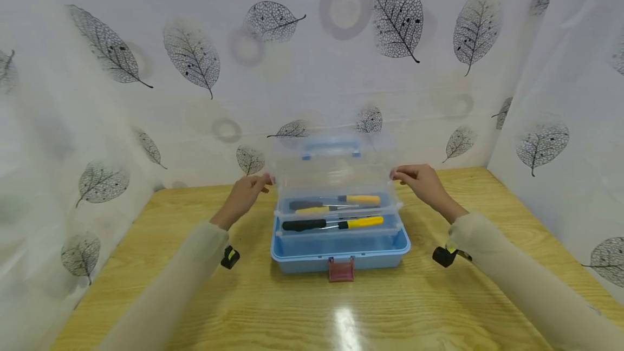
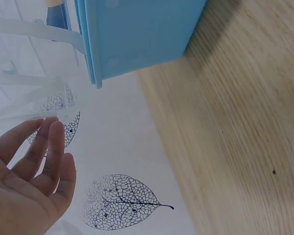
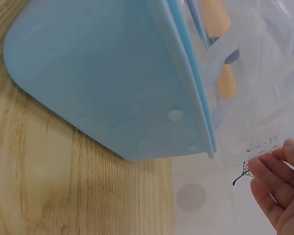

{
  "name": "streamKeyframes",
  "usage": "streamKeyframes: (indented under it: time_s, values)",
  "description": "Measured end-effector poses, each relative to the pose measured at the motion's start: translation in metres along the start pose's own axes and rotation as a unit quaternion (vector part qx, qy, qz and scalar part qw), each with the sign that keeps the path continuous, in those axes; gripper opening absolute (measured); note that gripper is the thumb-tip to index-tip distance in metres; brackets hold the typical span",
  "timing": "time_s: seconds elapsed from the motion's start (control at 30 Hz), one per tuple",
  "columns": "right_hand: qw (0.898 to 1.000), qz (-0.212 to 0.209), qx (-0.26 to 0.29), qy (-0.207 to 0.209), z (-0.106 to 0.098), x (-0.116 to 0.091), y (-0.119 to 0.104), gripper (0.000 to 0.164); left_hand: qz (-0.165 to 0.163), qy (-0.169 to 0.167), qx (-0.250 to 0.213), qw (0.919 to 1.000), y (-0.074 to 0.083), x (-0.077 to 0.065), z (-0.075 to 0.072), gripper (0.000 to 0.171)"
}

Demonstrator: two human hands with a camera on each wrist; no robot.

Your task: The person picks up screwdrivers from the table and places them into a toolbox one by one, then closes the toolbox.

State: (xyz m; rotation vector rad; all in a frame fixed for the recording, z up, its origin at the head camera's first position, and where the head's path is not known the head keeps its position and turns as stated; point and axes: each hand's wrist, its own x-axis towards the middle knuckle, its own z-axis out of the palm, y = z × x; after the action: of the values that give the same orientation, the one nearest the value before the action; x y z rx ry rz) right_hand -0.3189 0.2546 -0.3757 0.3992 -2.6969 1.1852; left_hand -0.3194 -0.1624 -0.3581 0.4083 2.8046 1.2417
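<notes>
A light-blue toolbox (image 1: pixel 307 265) with a clear lid (image 1: pixel 292 169) tilted up at the back stands on the table. The lid carries a blue handle (image 1: pixel 331 149). Clear trays in the box hold several screwdrivers, one with a yellow handle (image 1: pixel 365 222) and another with a black handle (image 1: pixel 304 225) in the front row. My left hand (image 1: pixel 244 194) pinches the lid's left edge, its fingertips on the clear plastic in the left wrist view. At the opposite edge, my right hand (image 1: pixel 424 186) holds the lid between thumb and fingers (image 3: pixel 272 169).
A reddish latch (image 1: pixel 341 270) hangs down at the toolbox's front. The wooden table (image 1: pixel 273 313) extends around the box. White curtain (image 1: pixel 302 80) with a leaf print hangs close behind the lid and along both sides.
</notes>
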Motion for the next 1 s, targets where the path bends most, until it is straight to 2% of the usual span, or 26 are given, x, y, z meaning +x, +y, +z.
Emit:
streamKeyframes:
  time_s: [0.27, 0.37, 0.5, 0.7, 1.0]
  values:
    - [0.997, -0.038, -0.059, 0.013, 0.001, -0.01, -0.003, 0.024, 0.061, 0.01, 0.046, 0.997, -0.007, -0.014, 0.002, 0.049]
    - [0.997, -0.04, -0.065, 0.012, 0.001, -0.014, -0.005, 0.023, 0.089, 0.017, 0.058, 0.9942, -0.01, -0.018, 0.004, 0.045]
    - [0.996, -0.034, -0.078, 0.011, 0.001, -0.019, -0.01, 0.025, 0.109, 0.02, 0.071, 0.9913, -0.011, -0.021, 0.005, 0.043]
    - [0.996, -0.03, -0.085, -0.02, 0.0, -0.027, -0.021, 0.031, 0.123, 0.007, 0.074, 0.9896, -0.011, -0.022, 0.004, 0.042]
    - [0.994, 0.008, -0.041, -0.099, -0.005, -0.036, -0.038, 0.051, 0.114, -0.042, 0.051, 0.9913, -0.007, -0.028, 0.001, 0.043]
